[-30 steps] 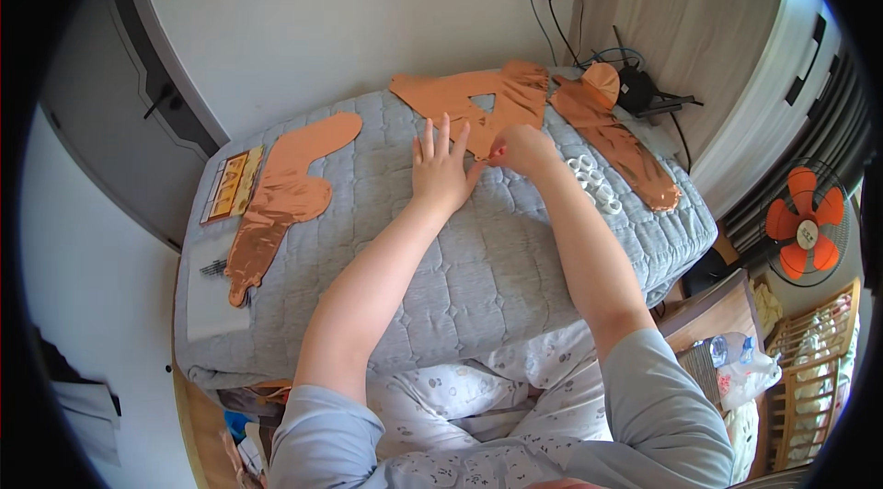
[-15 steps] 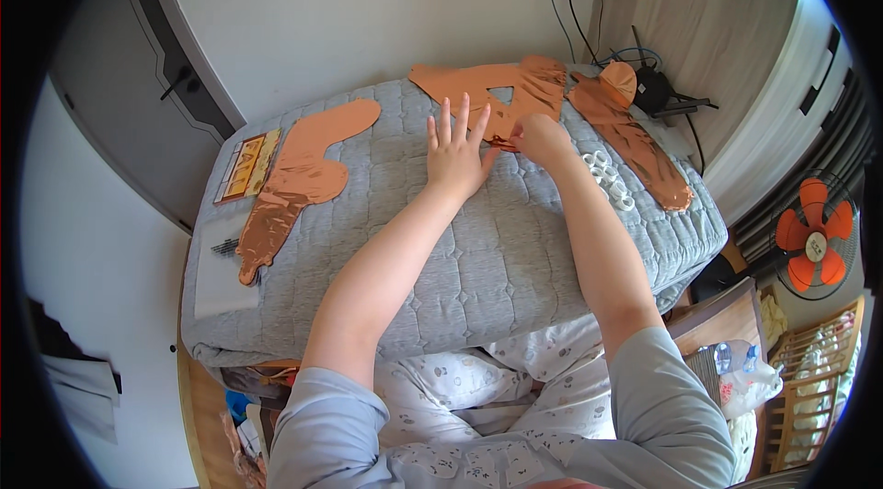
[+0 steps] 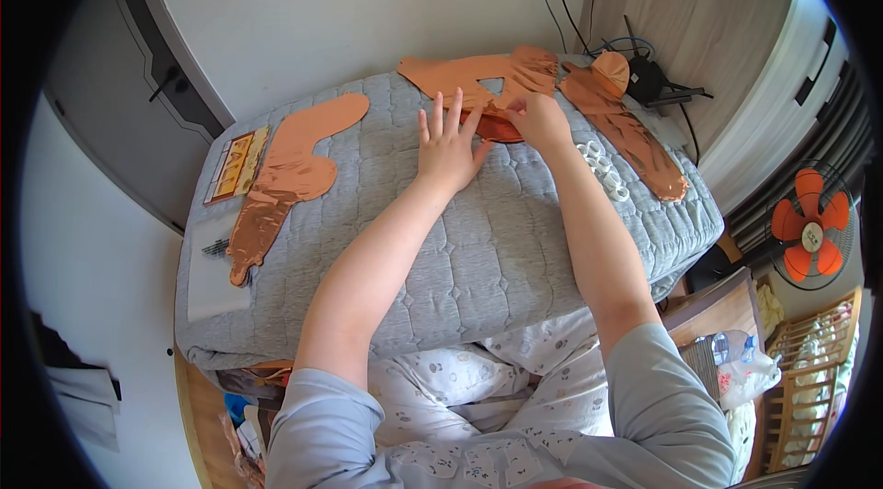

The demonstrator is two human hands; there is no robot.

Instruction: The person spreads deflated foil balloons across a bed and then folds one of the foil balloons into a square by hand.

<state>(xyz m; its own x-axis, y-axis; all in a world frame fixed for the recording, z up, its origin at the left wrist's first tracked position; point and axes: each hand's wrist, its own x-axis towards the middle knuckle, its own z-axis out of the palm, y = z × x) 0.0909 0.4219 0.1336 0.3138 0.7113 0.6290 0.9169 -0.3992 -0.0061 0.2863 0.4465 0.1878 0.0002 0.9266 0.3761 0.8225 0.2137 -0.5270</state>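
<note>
A flat copper-coloured foil balloon (image 3: 460, 75) with a triangular hole lies at the far middle of the bed. My right hand (image 3: 543, 121) pinches its near edge and holds it up, so a dark, shiny reddish underside (image 3: 501, 128) shows. Beside that edge, my left hand (image 3: 447, 150) is open with its fingers spread, the fingertips over the near part of the foil. Another copper foil balloon (image 3: 292, 147), curved in outline, is spread out at the left. A third long copper foil piece (image 3: 635, 144) lies at the right.
Several white rings (image 3: 602, 172) rest right of my right forearm on the grey quilted bed (image 3: 441, 277). A printed card (image 3: 237, 165) and a clear plastic sleeve (image 3: 216, 282) lie at the left. A black router (image 3: 651, 84) with cables stands at the far right corner.
My right hand has raised the foil balloon's near edge, and more of the reddish underside now shows. My left hand stays spread beside it. The whole view has shifted slightly.
</note>
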